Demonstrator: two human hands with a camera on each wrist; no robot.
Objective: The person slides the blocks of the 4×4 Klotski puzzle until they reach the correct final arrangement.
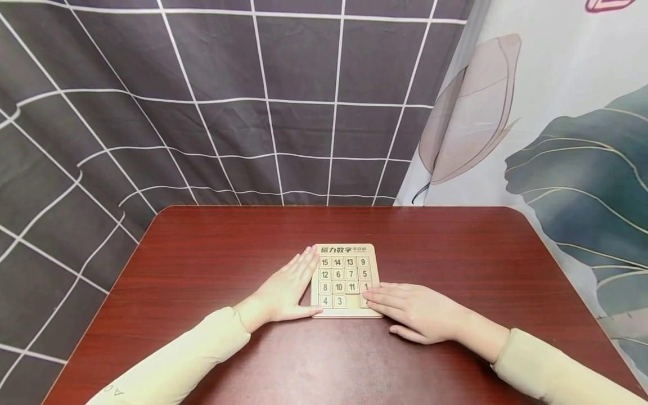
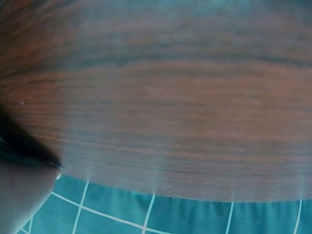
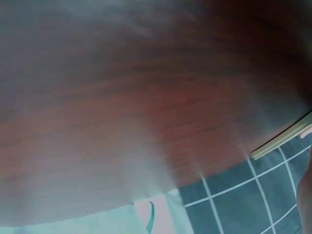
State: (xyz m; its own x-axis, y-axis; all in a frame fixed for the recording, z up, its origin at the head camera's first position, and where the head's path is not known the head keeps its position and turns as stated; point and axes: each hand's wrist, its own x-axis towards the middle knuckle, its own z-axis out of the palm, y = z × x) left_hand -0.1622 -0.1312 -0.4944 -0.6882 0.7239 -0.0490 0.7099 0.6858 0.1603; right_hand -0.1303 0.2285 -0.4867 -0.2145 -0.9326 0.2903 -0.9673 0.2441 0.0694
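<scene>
A pale sliding number puzzle board [image 1: 349, 313] lies flat on the table, with dark characters along its top. Its square tiles run 15, 14, 13, 9 in the top row, then 12, 6, 7, 5. In the bottom row, a gap follows tiles 4 and 3. My left hand [image 1: 289, 288] rests along the board's left edge, fingers extended and thumb at the lower corner. The right hand [image 1: 417, 310] touches the lower right tiles with straight fingers, partly covering them. In the right wrist view, the board's edge [image 3: 282, 139] shows beside a bit of hand.
The reddish-brown wooden table [image 1: 212, 242] has rounded far corners. Behind it hangs a dark curtain [image 1: 298, 67] with a white grid. A pale curtain [image 1: 547, 90] with leaf shapes hangs at the right. The left wrist view mostly shows blurred table surface.
</scene>
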